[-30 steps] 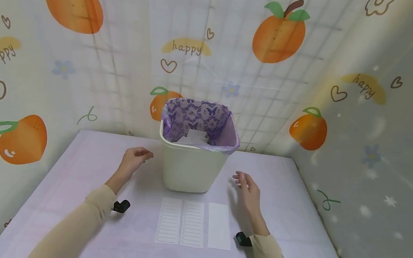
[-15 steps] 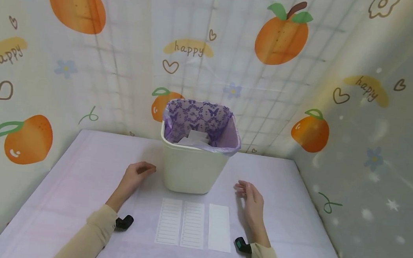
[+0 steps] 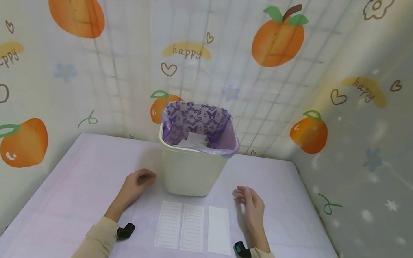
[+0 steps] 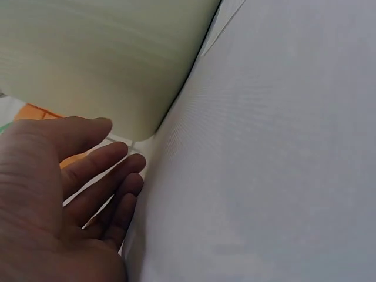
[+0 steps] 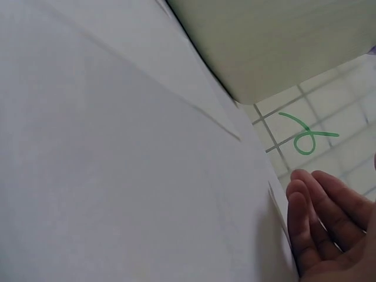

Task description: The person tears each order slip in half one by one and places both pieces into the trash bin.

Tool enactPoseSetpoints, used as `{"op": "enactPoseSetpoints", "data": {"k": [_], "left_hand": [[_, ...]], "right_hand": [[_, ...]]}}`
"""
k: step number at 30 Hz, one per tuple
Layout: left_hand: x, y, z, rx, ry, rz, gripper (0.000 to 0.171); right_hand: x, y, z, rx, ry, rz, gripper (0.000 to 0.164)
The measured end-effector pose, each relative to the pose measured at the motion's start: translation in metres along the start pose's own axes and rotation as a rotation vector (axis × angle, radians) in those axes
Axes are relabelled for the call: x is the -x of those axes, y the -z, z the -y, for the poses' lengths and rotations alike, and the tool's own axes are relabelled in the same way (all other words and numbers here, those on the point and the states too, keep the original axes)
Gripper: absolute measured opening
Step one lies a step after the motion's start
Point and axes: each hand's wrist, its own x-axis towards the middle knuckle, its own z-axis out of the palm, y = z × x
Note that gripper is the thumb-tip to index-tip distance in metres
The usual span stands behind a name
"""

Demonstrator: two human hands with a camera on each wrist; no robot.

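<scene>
A pale green bin [image 3: 193, 173] stands upright at the middle of the table, lined with a purple butterfly-patterned bag [image 3: 201, 119]. White papers [image 3: 195, 139] lie inside it. My left hand [image 3: 136, 186] is just left of the bin, fingers loosely bent and holding nothing; the left wrist view shows the hand [image 4: 70, 188] apart from the bin wall [image 4: 111, 64]. To the right of the bin my right hand [image 3: 252, 205] rests low over the table, its fingers relaxed around nothing. In front of the bin lie two lined paper strips [image 3: 168, 224] and a blank white strip [image 3: 219, 230], side by side.
The table [image 3: 81, 200] has a pale lilac cover. Behind it and on the right hangs a curtain [image 3: 124, 80] printed with oranges, hearts and flowers. A black wrist camera [image 3: 125, 231] sits by the left sleeve, another camera [image 3: 243, 250] by the right.
Both hands have come down and back toward the person, the left one more, and have almost stopped in the last half second. Bin and paper strips stay in place.
</scene>
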Motion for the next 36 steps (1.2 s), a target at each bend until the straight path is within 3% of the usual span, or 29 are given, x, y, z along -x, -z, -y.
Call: {"op": "enactPoseSetpoints", "data": {"k": [6,12,26,31,36], "left_hand": [[0.004,-0.004,0.001,-0.041,-0.022,0.010,0.020],[0.003,-0.006,0.003,-0.101,-0.064,0.044,0.017],[0.011,-0.023,0.008,-0.218,-0.323,0.019,0.026],[0.011,-0.028,0.005,-0.253,-0.322,0.003,0.031],[0.015,-0.034,-0.001,-0.304,-0.276,0.029,0.043]], "right_hand": [[0.000,0.001,0.005,-0.051,-0.007,0.024,0.048],[0.005,-0.001,0.004,-0.023,-0.035,0.023,0.051],[0.004,-0.004,-0.004,-0.014,-0.033,0.048,0.054],[0.001,-0.004,-0.004,-0.017,-0.014,0.049,0.053],[0.000,-0.004,-0.004,-0.002,-0.021,0.041,0.054]]}}
